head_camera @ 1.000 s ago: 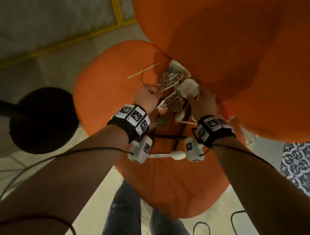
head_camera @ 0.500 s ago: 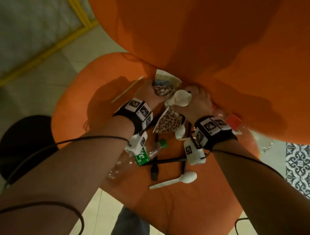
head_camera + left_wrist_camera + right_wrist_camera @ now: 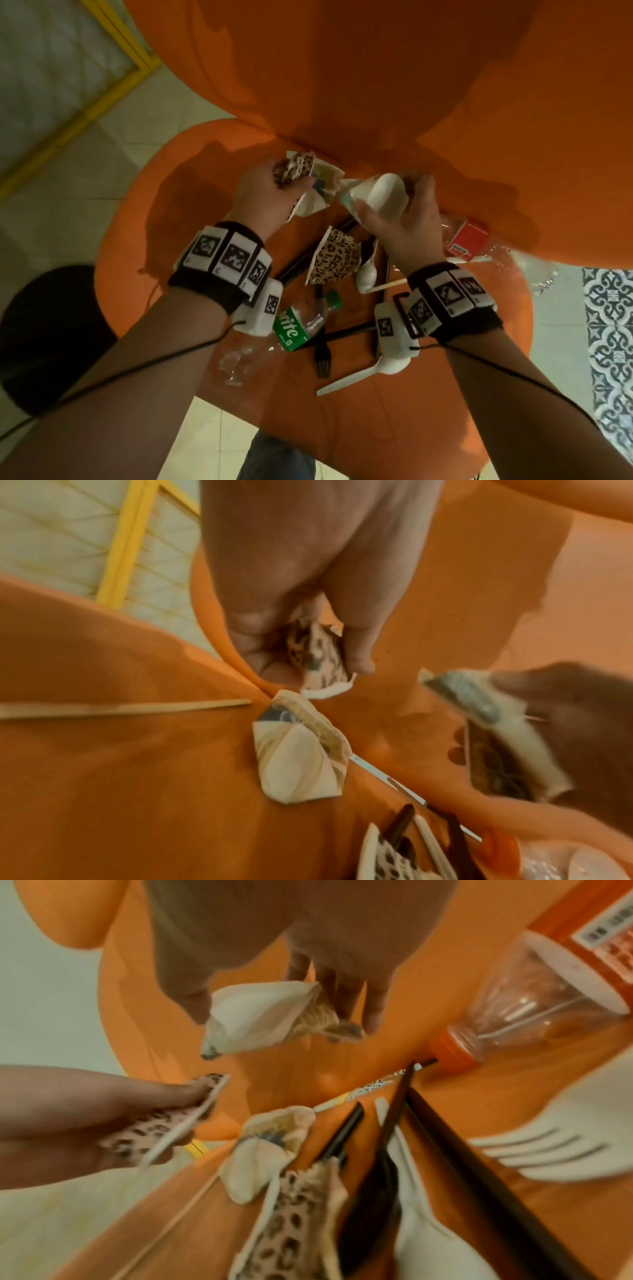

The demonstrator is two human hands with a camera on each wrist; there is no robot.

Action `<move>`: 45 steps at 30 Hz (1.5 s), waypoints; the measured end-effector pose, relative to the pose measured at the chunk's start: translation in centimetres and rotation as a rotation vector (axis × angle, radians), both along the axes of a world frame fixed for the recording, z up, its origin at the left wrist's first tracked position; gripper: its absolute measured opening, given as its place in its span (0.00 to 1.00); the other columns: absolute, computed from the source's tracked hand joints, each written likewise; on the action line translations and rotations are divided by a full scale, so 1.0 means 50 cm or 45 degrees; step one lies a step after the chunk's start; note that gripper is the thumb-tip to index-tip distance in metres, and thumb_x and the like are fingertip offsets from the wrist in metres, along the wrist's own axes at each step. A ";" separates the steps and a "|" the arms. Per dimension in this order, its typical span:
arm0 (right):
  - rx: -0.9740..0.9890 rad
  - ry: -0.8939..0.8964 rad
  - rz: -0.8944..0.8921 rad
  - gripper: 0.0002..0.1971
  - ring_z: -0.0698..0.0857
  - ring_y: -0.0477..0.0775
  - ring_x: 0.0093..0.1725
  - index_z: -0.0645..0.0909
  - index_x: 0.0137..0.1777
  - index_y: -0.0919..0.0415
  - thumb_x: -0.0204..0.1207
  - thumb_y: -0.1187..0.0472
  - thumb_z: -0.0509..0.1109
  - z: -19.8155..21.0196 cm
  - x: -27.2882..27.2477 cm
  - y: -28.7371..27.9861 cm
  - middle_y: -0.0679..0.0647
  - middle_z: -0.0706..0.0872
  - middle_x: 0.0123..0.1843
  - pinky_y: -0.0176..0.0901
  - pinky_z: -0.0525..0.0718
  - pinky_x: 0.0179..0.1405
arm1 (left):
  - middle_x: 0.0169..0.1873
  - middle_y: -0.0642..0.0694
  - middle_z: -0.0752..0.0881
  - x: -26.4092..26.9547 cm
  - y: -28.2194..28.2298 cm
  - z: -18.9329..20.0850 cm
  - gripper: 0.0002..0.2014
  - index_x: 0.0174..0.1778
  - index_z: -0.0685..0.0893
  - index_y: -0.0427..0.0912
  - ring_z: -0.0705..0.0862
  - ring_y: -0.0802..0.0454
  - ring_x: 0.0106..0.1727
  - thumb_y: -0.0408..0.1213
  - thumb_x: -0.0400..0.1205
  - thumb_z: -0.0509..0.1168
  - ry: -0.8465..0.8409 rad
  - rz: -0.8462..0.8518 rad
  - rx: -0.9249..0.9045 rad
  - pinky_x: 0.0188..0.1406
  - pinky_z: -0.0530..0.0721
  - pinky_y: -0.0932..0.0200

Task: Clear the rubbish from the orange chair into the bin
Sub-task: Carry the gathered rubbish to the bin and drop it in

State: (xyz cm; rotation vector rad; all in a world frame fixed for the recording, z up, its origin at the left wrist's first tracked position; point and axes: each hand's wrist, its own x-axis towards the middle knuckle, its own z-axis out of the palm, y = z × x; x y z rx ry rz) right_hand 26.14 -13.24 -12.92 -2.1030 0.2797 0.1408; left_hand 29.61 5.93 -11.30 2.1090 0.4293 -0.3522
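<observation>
Here my left hand (image 3: 263,192) has its grip curled round a crushed leopard cup (image 3: 294,168), held just above the chair (image 3: 144,212) near the crease at 12 o'clock of the seat. My right hand (image 3: 404,219) pinches a crumpled white cup (image 3: 380,195), thumb on one side and fingers on the other, just to the 3 o'clock side of the left. Under my left hand a flattened pale cup (image 3: 301,761) lies on the seat, and a wooden stick (image 3: 120,710) lies at 9 o'clock of it. Between my wrists another leopard cup (image 3: 335,257) rests on black chopsticks (image 3: 301,260), with a white spoon (image 3: 368,274) touching its 3 o'clock edge. A green-labelled bottle (image 3: 294,325) lies at 6 o'clock of that, beside a black fork (image 3: 322,359) and a second white spoon (image 3: 363,375). A red-labelled bottle (image 3: 469,240) lies at 3 o'clock, by the seat edge. A round black bin (image 3: 44,339) stands on the floor at 9 o'clock.
</observation>
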 end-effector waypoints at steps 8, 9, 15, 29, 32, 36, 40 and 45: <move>-0.429 0.353 0.557 0.28 0.78 0.59 0.67 0.70 0.75 0.55 0.77 0.48 0.69 -0.035 -0.026 0.060 0.57 0.72 0.73 0.46 0.77 0.62 | 0.74 0.44 0.65 0.074 -0.041 -0.054 0.24 0.68 0.74 0.47 0.70 0.42 0.73 0.46 0.78 0.70 0.137 -0.792 0.548 0.71 0.68 0.45; -0.424 0.366 0.565 0.31 0.76 0.59 0.70 0.69 0.76 0.55 0.76 0.47 0.70 -0.036 -0.028 0.061 0.56 0.70 0.75 0.47 0.76 0.65 | 0.73 0.45 0.67 0.070 -0.041 -0.059 0.24 0.68 0.74 0.47 0.70 0.42 0.73 0.46 0.77 0.70 0.118 -0.821 0.566 0.71 0.68 0.45; -0.535 0.482 0.613 0.47 0.70 0.60 0.74 0.60 0.81 0.53 0.65 0.42 0.77 -0.015 -0.028 0.036 0.57 0.66 0.77 0.52 0.73 0.72 | 0.65 0.44 0.75 0.059 -0.034 -0.066 0.26 0.65 0.77 0.49 0.68 0.41 0.70 0.55 0.73 0.70 -0.152 -0.920 0.886 0.69 0.65 0.41; -0.578 0.457 0.592 0.30 0.78 0.58 0.62 0.73 0.65 0.51 0.64 0.55 0.80 -0.037 -0.057 0.060 0.53 0.76 0.65 0.53 0.83 0.59 | 0.61 0.44 0.80 0.004 -0.021 -0.058 0.26 0.64 0.78 0.46 0.74 0.42 0.66 0.54 0.74 0.71 -0.257 -0.649 0.700 0.64 0.70 0.45; -0.570 0.417 0.590 0.27 0.82 0.58 0.58 0.73 0.61 0.51 0.65 0.55 0.80 -0.035 -0.068 0.061 0.52 0.78 0.64 0.52 0.85 0.53 | 0.57 0.41 0.82 -0.017 -0.019 -0.035 0.27 0.62 0.81 0.42 0.77 0.42 0.62 0.51 0.70 0.76 -0.335 -0.344 0.393 0.58 0.77 0.47; -0.488 0.356 0.533 0.24 0.84 0.58 0.54 0.74 0.59 0.53 0.65 0.53 0.79 -0.027 -0.074 0.049 0.54 0.84 0.58 0.49 0.84 0.48 | 0.56 0.41 0.81 -0.057 -0.011 -0.008 0.27 0.60 0.82 0.44 0.80 0.44 0.58 0.50 0.67 0.78 -0.405 0.070 0.143 0.56 0.82 0.47; -0.353 0.274 0.415 0.25 0.84 0.58 0.56 0.76 0.61 0.55 0.66 0.54 0.79 0.004 -0.074 0.020 0.55 0.85 0.57 0.45 0.82 0.47 | 0.49 0.49 0.86 -0.105 -0.008 0.031 0.24 0.57 0.81 0.41 0.85 0.61 0.50 0.46 0.68 0.78 -0.508 0.355 -0.084 0.51 0.85 0.61; -0.227 0.056 0.293 0.21 0.80 0.49 0.46 0.75 0.55 0.57 0.66 0.55 0.80 0.078 -0.088 -0.020 0.45 0.80 0.44 0.44 0.81 0.44 | 0.42 0.64 0.82 -0.213 -0.029 0.103 0.18 0.47 0.74 0.54 0.82 0.77 0.40 0.35 0.72 0.76 -0.617 0.620 -0.214 0.45 0.81 0.73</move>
